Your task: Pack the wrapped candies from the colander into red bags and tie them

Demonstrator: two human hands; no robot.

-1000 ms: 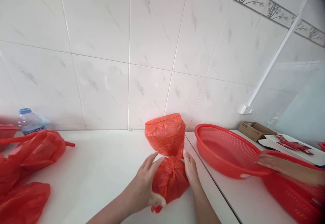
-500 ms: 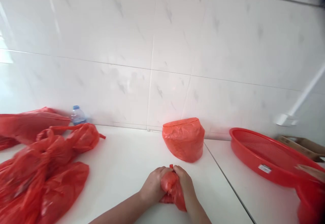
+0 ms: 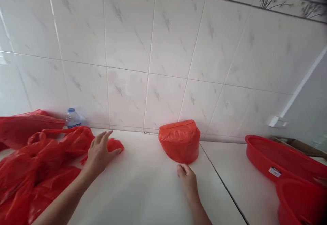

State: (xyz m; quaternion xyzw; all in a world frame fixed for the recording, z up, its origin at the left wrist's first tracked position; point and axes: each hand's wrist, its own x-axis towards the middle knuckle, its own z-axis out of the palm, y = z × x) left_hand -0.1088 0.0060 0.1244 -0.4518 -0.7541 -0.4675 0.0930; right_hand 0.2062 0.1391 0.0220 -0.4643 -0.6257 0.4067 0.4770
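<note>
My left hand [image 3: 98,151] is over the left side of the table, fingers spread and holding nothing. A small crumpled red plastic bag [image 3: 115,145] lies just behind its thumb, partly hidden by the hand. A large heap of red plastic bags [image 3: 38,170] spreads to the left of that hand. My right hand [image 3: 188,180] is near the middle with its fingers curled in, and nothing shows between them. Right behind its fingertips stands a rounded red plastic bundle [image 3: 180,141] with a flat folded top. Whether the fingertips touch the bundle I cannot tell.
A clear bottle with a blue cap [image 3: 73,117] stands by the tiled wall. At right are a wide red sieve [image 3: 260,157] and a red basin [image 3: 283,197]. Part of another person's hand [image 3: 320,180] shows there. A cardboard box [image 3: 298,146] lies behind. A seam runs across the white table [image 3: 143,184].
Both hands were together on a bunched red bag. My left hand has moved left and let go of it beside the heap. My right hand has moved forward to the red bundle. The view has shifted.
</note>
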